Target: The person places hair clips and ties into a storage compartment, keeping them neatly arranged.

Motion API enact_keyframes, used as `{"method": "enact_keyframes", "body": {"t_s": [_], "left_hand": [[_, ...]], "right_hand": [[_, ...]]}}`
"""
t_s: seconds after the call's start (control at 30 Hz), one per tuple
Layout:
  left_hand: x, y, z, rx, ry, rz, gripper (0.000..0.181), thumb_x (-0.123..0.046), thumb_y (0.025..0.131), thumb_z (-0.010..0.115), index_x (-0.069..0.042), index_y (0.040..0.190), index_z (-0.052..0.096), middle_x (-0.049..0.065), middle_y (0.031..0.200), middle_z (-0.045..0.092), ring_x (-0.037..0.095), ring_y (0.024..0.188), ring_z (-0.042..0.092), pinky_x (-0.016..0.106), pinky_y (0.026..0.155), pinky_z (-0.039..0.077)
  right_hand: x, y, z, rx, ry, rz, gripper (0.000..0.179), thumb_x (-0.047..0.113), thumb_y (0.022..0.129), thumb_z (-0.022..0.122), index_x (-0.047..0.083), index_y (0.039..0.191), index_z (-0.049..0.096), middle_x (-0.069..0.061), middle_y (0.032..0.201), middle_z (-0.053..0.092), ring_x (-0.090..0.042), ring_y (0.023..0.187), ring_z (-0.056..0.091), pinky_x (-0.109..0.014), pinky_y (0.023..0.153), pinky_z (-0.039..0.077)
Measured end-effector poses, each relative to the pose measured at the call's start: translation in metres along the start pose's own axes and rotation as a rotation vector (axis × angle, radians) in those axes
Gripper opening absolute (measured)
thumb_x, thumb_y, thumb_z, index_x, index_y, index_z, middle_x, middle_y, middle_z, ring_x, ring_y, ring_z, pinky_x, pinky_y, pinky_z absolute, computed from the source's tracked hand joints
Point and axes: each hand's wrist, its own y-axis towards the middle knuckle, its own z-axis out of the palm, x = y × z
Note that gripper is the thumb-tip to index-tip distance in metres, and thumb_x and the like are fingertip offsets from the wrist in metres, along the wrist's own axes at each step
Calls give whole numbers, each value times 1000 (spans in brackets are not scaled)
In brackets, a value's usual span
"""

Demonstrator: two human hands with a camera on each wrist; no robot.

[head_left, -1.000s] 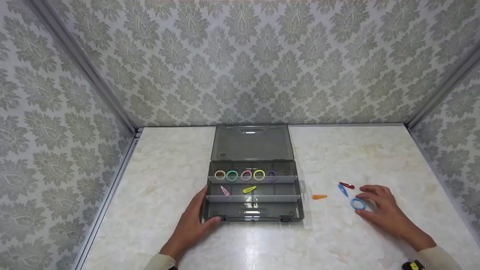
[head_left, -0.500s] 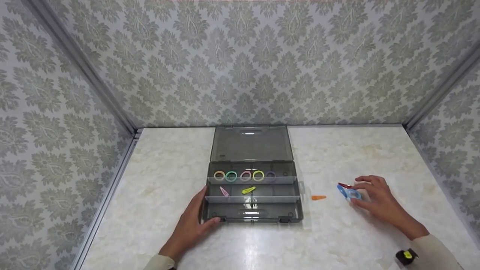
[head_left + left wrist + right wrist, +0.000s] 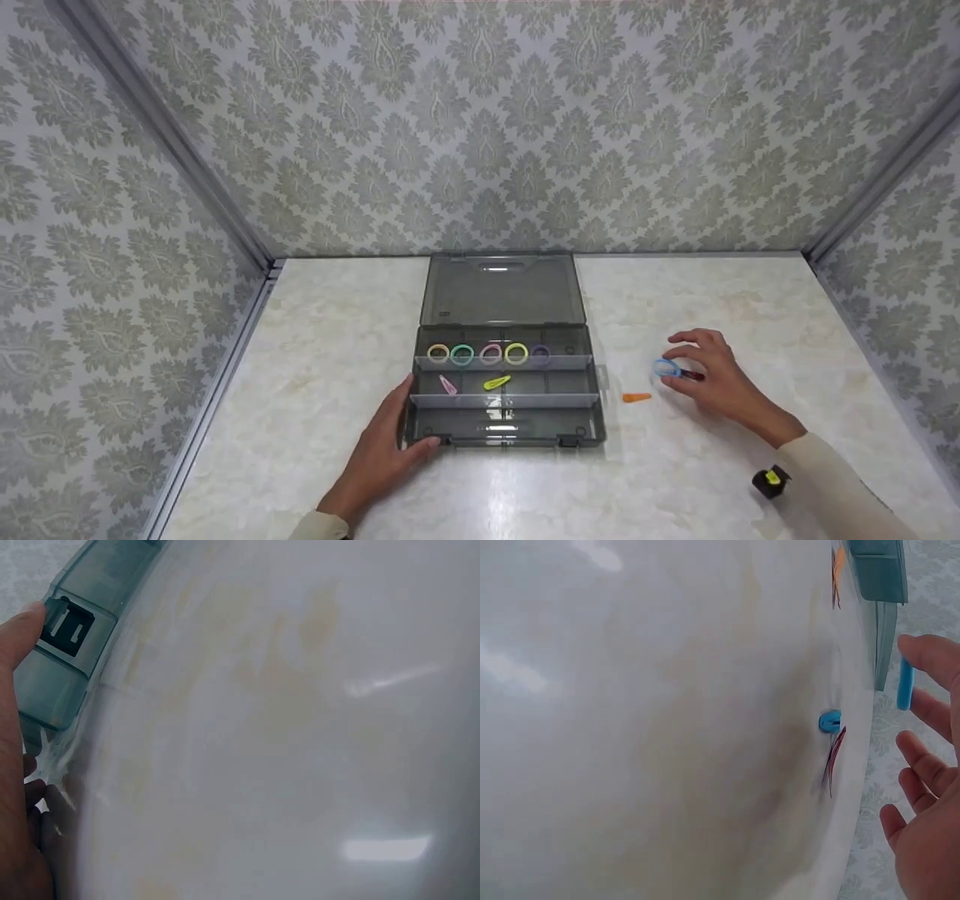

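My right hand (image 3: 709,367) pinches a blue hair tie (image 3: 905,684) between thumb and forefinger, the other fingers spread apart. In the right wrist view the tie is above the table, seen edge-on. Beneath that hand lie a red snap hair clip (image 3: 694,375) and a blue snap hair clip (image 3: 829,721). My left hand (image 3: 382,435) grips the near left corner of a grey see-through organizer box (image 3: 540,421), thumb on its front edge by the latch (image 3: 67,626). Several hair ties, including a yellow one (image 3: 516,345), sit in its back row.
In the box's middle row are a pink clip (image 3: 448,385) and a yellow clip (image 3: 497,382). Its open lid (image 3: 504,296) lies back toward the patterned wall (image 3: 487,135). An orange clip (image 3: 637,397) lies right of the box. A black tape measure (image 3: 771,481) is near the right sleeve.
My right hand has taken hold of the blue hair tie and carried it leftward and away from me, over the clips. My left hand stays on the box corner.
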Motion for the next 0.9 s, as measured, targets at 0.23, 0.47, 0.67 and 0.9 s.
{"method": "enact_keyframes", "body": {"t_s": [0.23, 0.47, 0.67, 0.9], "left_hand": [[0, 0, 0, -2, -3, 14, 112, -69, 93, 79, -24, 178, 21, 8, 179, 33, 33, 164, 34, 57, 134, 30], [2, 0, 0, -2, -4, 9, 112, -69, 93, 79, -26, 178, 20, 7, 179, 32, 32, 164, 33, 56, 134, 28], [2, 0, 0, 4, -8, 7, 113, -69, 93, 79, -26, 178, 19, 9, 179, 32, 34, 164, 33, 57, 134, 28], [1, 0, -1, -1, -9, 8, 114, -70, 92, 80, -26, 178, 20, 8, 179, 32, 33, 164, 34, 56, 134, 29]], "right_hand": [[3, 16, 12, 21, 11, -43, 28, 5, 88, 92, 10, 114, 82, -22, 140, 61, -42, 136, 39, -63, 104, 33], [12, 33, 22, 27, 30, -77, 27, 6, 89, 92, 13, 114, 82, -21, 139, 62, -41, 135, 40, -64, 105, 32], [21, 46, 30, 22, 50, -124, 28, 6, 89, 92, 11, 115, 81, -21, 141, 62, -44, 136, 40, -63, 106, 33], [28, 62, 37, 53, 65, -142, 26, 8, 91, 92, 6, 114, 80, -23, 140, 61, -44, 137, 41, -64, 108, 34]]}}
